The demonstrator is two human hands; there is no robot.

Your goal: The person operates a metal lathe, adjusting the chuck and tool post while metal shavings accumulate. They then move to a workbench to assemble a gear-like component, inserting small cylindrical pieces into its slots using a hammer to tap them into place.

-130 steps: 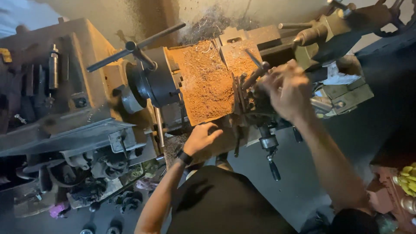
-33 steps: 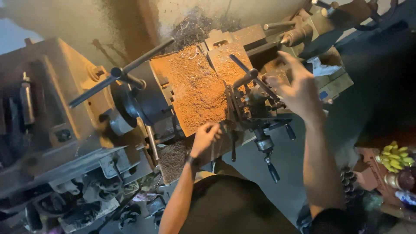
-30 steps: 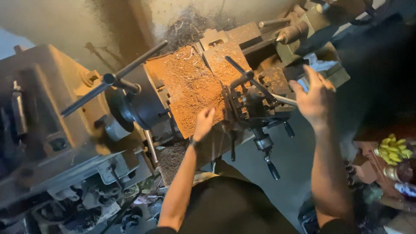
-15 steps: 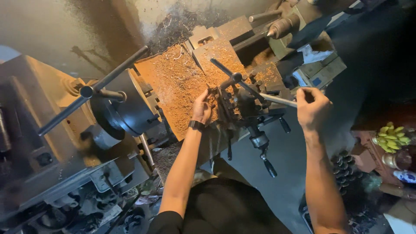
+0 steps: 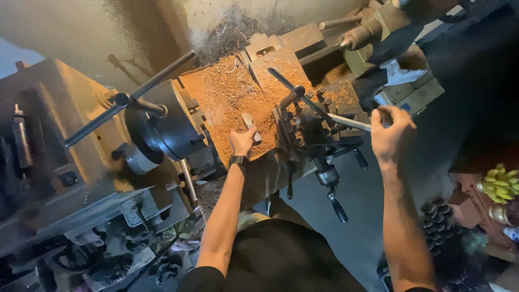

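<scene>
A small grey metal block [image 5: 250,125] lies on the lathe's chip-covered carriage [image 5: 227,103], pinched by the left hand [image 5: 241,141]; it looks stiff, heavy for its size, best gripped by its flat sides. The right hand [image 5: 390,136] is closed around a slim steel handle [image 5: 348,122] beside the tool post [image 5: 311,127], right of the dark chuck [image 5: 167,127].
</scene>
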